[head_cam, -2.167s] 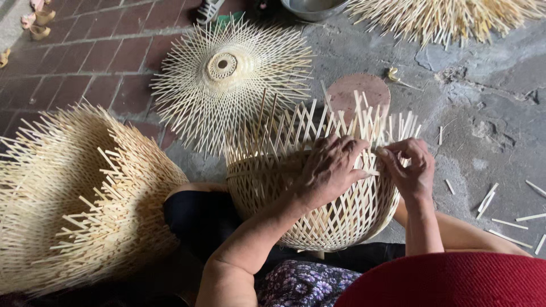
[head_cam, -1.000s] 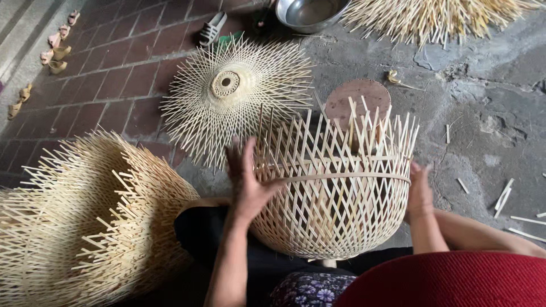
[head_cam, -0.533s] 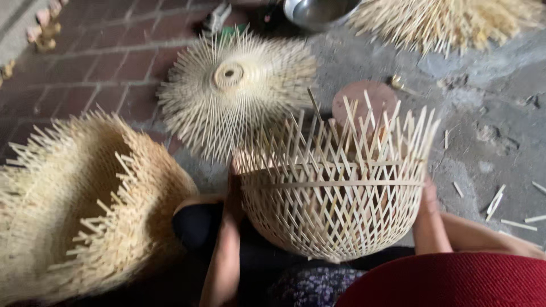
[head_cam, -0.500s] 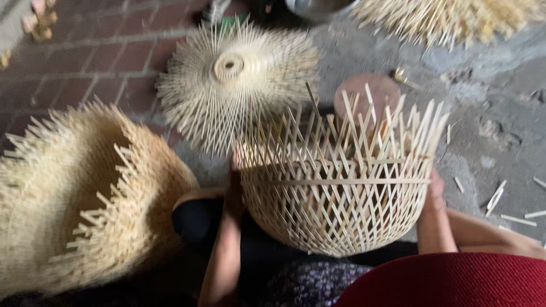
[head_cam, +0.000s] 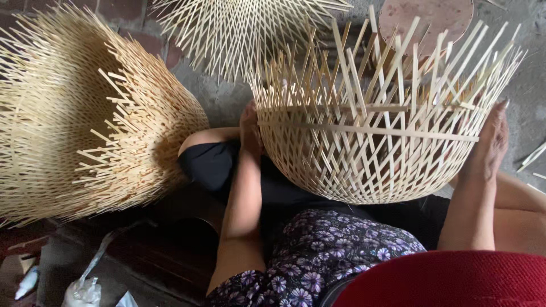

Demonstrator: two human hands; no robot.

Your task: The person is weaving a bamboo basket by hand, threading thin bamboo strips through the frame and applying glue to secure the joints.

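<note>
Seen from above, over a seated lap. Largest, well to the left of the half-woven basket: a heap of unfinished bamboo baskets [head_cam: 85,113], pale strip ends bristling outward. At centre, the landmark itself, a half-woven basket [head_cam: 369,148] of open bamboo lattice, bowl-shaped, rounded bottom resting just above the lap, long loose strips fanning upward from a horizontal rim band. Behind the basket and up to its left, a flat woven bamboo disc [head_cam: 244,28] with radiating spikes, lying on the ground. Below the basket, a purple floral garment [head_cam: 318,256] over the lap, and lower right of it a red woven cloth [head_cam: 449,281]. Behind the basket's upper right strips, a round reddish-brown disc [head_cam: 426,14], partly hidden. Pressed flat against the basket's left wall, the left hand [head_cam: 250,128], fingers mostly hidden behind the weave. Against the basket's right wall, the right hand [head_cam: 492,142], palm to the lattice, fingers extended upward along it. Basket held between the two palms, neither hand pinching a strip. Far lower left of the basket, a knotted clear plastic bag [head_cam: 85,290] on the dark floor.
</note>
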